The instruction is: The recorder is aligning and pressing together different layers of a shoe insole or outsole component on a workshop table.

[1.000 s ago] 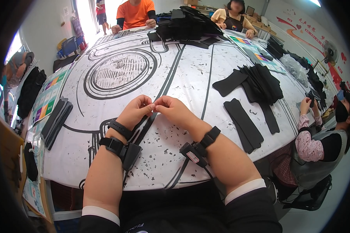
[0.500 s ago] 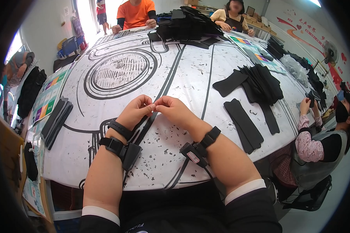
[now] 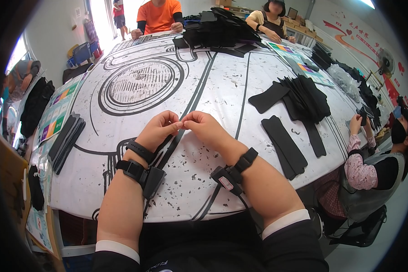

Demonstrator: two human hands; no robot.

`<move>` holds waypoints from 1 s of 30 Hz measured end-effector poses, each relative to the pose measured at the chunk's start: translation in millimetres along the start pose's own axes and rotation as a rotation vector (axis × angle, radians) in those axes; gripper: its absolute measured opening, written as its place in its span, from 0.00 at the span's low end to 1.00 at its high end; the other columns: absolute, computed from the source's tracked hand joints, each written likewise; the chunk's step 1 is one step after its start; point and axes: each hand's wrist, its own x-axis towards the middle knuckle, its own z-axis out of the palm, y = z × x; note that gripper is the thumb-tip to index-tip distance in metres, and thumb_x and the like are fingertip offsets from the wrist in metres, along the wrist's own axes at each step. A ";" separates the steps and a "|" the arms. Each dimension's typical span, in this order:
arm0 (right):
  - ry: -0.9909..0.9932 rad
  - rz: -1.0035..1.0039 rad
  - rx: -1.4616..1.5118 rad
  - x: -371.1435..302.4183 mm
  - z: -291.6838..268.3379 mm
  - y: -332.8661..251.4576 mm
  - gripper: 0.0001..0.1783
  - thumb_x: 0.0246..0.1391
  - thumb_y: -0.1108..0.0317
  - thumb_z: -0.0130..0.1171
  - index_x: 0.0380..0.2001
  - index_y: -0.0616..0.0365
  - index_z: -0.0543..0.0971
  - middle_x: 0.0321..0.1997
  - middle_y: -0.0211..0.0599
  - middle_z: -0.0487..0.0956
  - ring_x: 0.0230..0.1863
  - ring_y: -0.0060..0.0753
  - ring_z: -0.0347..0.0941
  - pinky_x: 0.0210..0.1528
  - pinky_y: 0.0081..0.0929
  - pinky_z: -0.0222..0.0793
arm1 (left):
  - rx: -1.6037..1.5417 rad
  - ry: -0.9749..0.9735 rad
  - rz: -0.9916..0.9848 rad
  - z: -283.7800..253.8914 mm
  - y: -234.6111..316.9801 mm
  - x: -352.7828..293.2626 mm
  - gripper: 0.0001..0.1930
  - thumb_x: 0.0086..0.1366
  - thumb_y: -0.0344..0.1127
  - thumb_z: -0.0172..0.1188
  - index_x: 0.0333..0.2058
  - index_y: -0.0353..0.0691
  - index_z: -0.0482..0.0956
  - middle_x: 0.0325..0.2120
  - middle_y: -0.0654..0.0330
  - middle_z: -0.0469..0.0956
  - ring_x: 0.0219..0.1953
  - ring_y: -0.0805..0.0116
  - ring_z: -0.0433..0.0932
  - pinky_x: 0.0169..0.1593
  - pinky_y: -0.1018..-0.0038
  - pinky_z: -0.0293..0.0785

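My left hand (image 3: 157, 130) and my right hand (image 3: 205, 128) meet over the middle of the white table cover. On each, thumb and fingers are pinched together, and the fingertips touch those of the other hand. Anything between them is too small or hidden to make out. To the right of my hands lie a pair of long black fabric pieces (image 3: 283, 147), partly overlapping. Beyond these is a fanned pile of similar black pieces (image 3: 306, 97). A neat stack of dark grey strips (image 3: 67, 144) rests at the left edge.
The white table cover (image 3: 222, 99) has bold black line drawings and dark flecks. A big heap of black pieces (image 3: 220, 29) stands at the far side. Coloured printed sheets (image 3: 299, 63) lie far right. Co-workers sit across and at the right; a clear plastic bag (image 3: 342, 79) is near the right edge.
My hands stay pinched together, with the right one shifted very slightly. At the far side, the person in the dark apron has lowered and moved a hand along the table.
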 end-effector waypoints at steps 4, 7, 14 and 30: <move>-0.005 0.046 -0.012 -3.6 0.4 -6.9 0.13 0.49 0.63 0.55 0.33 0.62 0.75 0.31 0.31 0.76 0.34 0.20 0.68 0.37 0.19 0.64 | 0.030 0.036 0.013 2.8 3.6 -1.9 0.07 0.58 0.31 0.59 0.33 0.39 0.70 0.27 0.68 0.70 0.29 0.82 0.67 0.35 0.86 0.64; -0.010 0.057 -0.022 -3.6 -0.2 -8.2 0.14 0.49 0.62 0.56 0.34 0.62 0.75 0.32 0.32 0.76 0.34 0.21 0.69 0.37 0.19 0.64 | 0.036 0.030 0.004 1.0 1.9 -0.1 0.07 0.58 0.30 0.59 0.34 0.39 0.70 0.29 0.68 0.71 0.30 0.82 0.68 0.36 0.86 0.65; -0.015 0.050 -0.031 -1.2 5.2 -11.2 0.14 0.49 0.61 0.57 0.33 0.62 0.76 0.32 0.33 0.77 0.34 0.21 0.69 0.37 0.19 0.64 | 0.053 0.047 0.003 -6.1 0.9 -1.3 0.08 0.59 0.31 0.59 0.35 0.39 0.71 0.29 0.67 0.72 0.30 0.83 0.68 0.34 0.87 0.65; -0.027 0.041 0.063 -8.9 -8.5 -7.2 0.13 0.49 0.62 0.59 0.33 0.62 0.77 0.31 0.31 0.77 0.34 0.19 0.70 0.37 0.17 0.64 | 0.148 0.044 0.052 1.4 -4.8 4.8 0.11 0.56 0.35 0.62 0.34 0.36 0.73 0.26 0.66 0.74 0.28 0.81 0.70 0.31 0.86 0.66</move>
